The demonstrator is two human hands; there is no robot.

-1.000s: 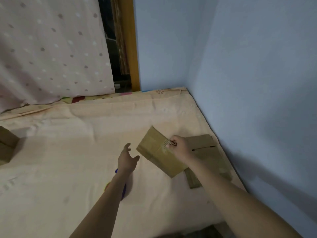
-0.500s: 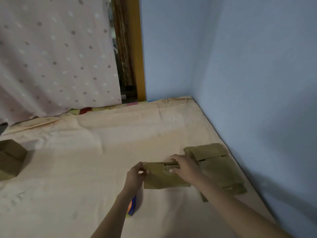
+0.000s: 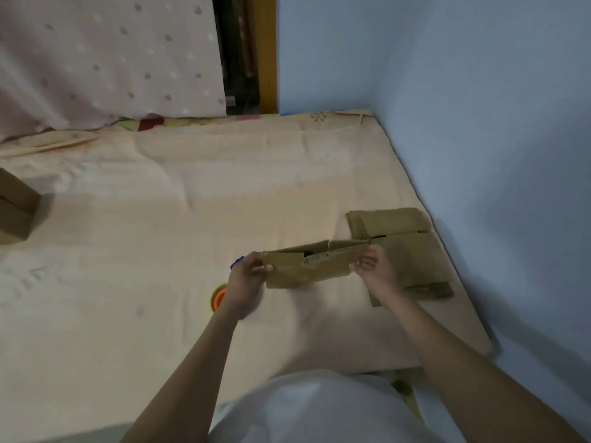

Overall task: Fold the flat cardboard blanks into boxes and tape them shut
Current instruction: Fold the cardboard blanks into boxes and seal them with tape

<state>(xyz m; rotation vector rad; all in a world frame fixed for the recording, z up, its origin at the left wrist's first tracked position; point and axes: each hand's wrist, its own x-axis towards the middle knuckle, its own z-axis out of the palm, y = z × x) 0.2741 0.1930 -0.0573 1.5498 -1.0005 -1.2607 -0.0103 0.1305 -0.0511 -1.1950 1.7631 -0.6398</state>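
Right now both hands hold one cardboard blank [image 3: 308, 265] up off the bed [image 3: 160, 219], near the middle of the view. At the blank's 9 o'clock end the left hand [image 3: 248, 278] pinches the edge, thumb on the near face. At its 3 o'clock end the right hand [image 3: 372, 270] grips the other edge, fingers curled round it. The blank is partly sprung open (a dark gap shows along its top edge, between two flaps), and its corrugated edge faces the camera.

Just beyond the right hand, toward 3 o'clock of the bed and close to the blue wall [image 3: 479, 123], lies a stack of flat blanks [image 3: 403, 238], well squared but with the lower ones sticking out at the near side. Beneath the left wrist sits an orange-cored tape roll [image 3: 219, 297], mostly hidden by the hand, and a small blue tip of something [image 3: 237, 262] peeks out by the knuckles; what it is cannot be told. Far off at 9 o'clock, at the frame's edge, stands a folded box [image 3: 14, 212]. At 11 o'clock hangs a dotted curtain [image 3: 112, 59]
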